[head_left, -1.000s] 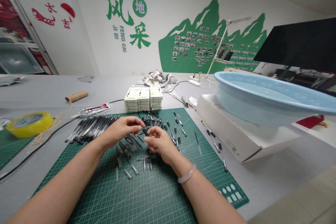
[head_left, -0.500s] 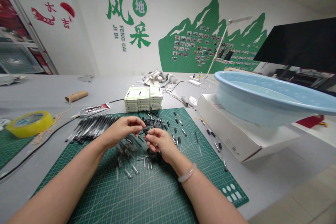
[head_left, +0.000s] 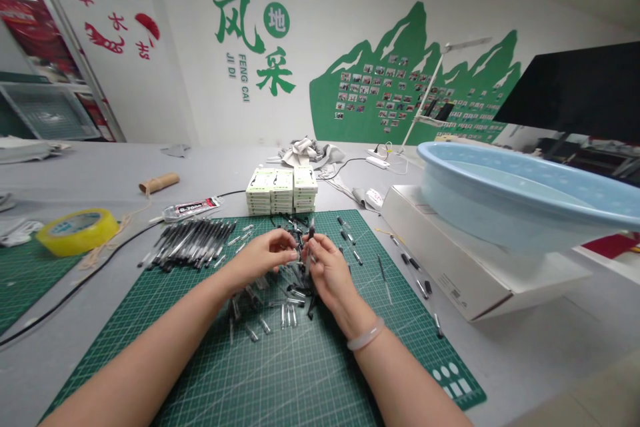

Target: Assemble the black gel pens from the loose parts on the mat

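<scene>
My right hand (head_left: 330,275) is closed on a pen (head_left: 311,233), a clear barrel with a black section pointing up. Close by on its left, my left hand (head_left: 273,255) has its thumb and fingers drawn together; whatever lies between them is too small to make out. Below and behind both hands, a loose heap of black and clear pen parts is spread over the green cutting mat (head_left: 240,373), partly hidden by the fingers. Several clear pieces (head_left: 289,315) lie just in front of the heap. A row of pens (head_left: 193,243) sits left of my left hand.
Stacked small boxes (head_left: 283,190) stand behind the heap. At right, a blue basin (head_left: 480,193) rests on a white box (head_left: 450,260), with loose pen parts (head_left: 416,277) along its side. Yellow tape (head_left: 77,232), a cable (head_left: 100,267) and a glue packet (head_left: 193,209) are at left.
My right hand has turned up and now holds the pen upright. My left hand has come away from the black piece that both hands were holding. The view has shifted slightly left.
</scene>
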`<action>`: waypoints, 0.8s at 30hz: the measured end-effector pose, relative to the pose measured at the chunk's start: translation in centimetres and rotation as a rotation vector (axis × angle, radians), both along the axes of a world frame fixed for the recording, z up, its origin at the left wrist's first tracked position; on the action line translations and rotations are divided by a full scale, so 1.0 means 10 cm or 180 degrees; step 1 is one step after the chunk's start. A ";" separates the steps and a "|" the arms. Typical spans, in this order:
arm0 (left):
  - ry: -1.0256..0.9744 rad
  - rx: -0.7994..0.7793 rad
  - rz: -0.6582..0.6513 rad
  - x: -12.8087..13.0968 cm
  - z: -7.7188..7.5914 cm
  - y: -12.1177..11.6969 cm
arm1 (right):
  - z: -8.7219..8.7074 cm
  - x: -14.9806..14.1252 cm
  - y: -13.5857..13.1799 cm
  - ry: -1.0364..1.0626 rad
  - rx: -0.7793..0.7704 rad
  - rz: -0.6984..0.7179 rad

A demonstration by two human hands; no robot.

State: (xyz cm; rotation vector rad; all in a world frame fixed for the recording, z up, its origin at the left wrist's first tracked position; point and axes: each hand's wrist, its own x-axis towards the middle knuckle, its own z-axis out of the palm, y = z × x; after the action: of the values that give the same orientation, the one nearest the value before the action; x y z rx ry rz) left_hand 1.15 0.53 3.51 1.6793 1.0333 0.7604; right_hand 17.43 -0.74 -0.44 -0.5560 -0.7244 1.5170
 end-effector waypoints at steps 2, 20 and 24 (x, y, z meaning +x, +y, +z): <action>0.0308 0.0070 -0.0145 0.08 -0.03 -0.05 | -0.01 0.03 0.02 0.0092 -0.0115 -0.0096; 0.4040 0.0094 0.2107 -2.02 0.13 0.54 | -0.05 0.07 0.03 -0.0566 -0.0497 -0.0527; 0.4081 -0.0199 0.1989 -2.16 0.04 0.58 | -0.08 0.09 0.07 -0.0606 -0.0647 -0.0645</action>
State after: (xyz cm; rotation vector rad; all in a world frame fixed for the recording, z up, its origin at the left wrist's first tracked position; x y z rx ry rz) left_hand -20.49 6.37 3.90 1.7375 2.4897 -0.1257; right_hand 18.29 -0.01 -1.29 -0.9098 -0.6407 1.3674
